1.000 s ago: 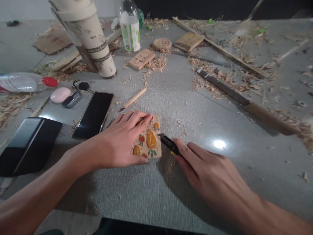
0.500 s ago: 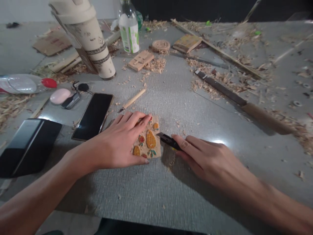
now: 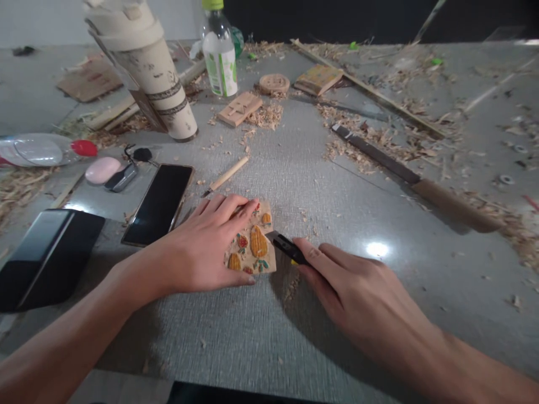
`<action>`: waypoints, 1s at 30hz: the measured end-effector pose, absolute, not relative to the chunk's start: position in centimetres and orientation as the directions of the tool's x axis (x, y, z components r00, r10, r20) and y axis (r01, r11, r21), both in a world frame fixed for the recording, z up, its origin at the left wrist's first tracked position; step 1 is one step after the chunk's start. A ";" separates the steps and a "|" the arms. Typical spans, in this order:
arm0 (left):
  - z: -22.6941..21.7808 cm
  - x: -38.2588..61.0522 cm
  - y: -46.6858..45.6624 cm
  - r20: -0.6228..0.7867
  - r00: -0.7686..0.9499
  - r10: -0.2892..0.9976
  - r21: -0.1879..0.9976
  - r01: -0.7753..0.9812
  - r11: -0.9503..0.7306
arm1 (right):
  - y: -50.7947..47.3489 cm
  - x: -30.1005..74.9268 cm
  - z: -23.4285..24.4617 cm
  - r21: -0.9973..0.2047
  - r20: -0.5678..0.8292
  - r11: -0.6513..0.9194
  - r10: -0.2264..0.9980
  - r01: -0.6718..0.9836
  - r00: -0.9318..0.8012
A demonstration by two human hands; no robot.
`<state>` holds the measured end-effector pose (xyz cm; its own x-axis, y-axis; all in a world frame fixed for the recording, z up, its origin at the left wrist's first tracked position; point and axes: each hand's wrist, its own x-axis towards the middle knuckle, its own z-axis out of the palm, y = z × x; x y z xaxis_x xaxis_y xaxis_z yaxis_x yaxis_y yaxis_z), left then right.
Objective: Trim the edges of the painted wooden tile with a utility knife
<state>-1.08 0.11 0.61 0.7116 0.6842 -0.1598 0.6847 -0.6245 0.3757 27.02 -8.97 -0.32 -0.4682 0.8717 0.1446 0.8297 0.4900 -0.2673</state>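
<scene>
A small carved wooden block [image 3: 268,259] with raised yellow, red and green painted shapes lies flat on the table. My left hand [image 3: 206,241] is closed over its left side, fingers along the far edge and thumb along the near edge, hiding part of it. In my right hand [image 3: 345,280] is a black utility knife [image 3: 290,248], gripped with the index finger along the top. Its blade tip meets the block's right part, beside the large yellow shape; whether it cuts in, I cannot tell. A wood-handled carving tool [image 3: 227,175] rests just beyond my left hand.
Left of my hand lie a phone [image 3: 159,205], a black case [image 3: 50,258] and a pink oval object [image 3: 102,170]. A tumbler [image 3: 147,73] and a bottle [image 3: 221,64] stand behind. At right is a long brown-handled tool [image 3: 455,205]. Wood shavings [image 3: 269,114] are scattered about.
The knife in my right hand has moved slightly left, its tip closer to the large yellow shape. My left hand keeps its hold on the block. The view has tilted slightly.
</scene>
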 end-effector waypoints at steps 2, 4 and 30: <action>0.6 -1.0 0.2 -0.160 0.705 0.691 0.382 0.689 -0.615 | -8.6 27.4 -0.4 -0.217 0.182 0.505 0.862 0.836 -0.473; 0.5 -1.0 0.2 -0.168 0.702 0.692 0.390 0.692 -0.608 | -8.2 27.7 -0.5 -0.199 0.209 0.510 0.856 0.837 -0.473; -0.4 0.1 -0.8 -0.005 0.736 0.677 0.528 0.576 -0.623 | -5.7 30.0 -1.0 -0.721 0.113 0.219 0.973 0.658 -0.200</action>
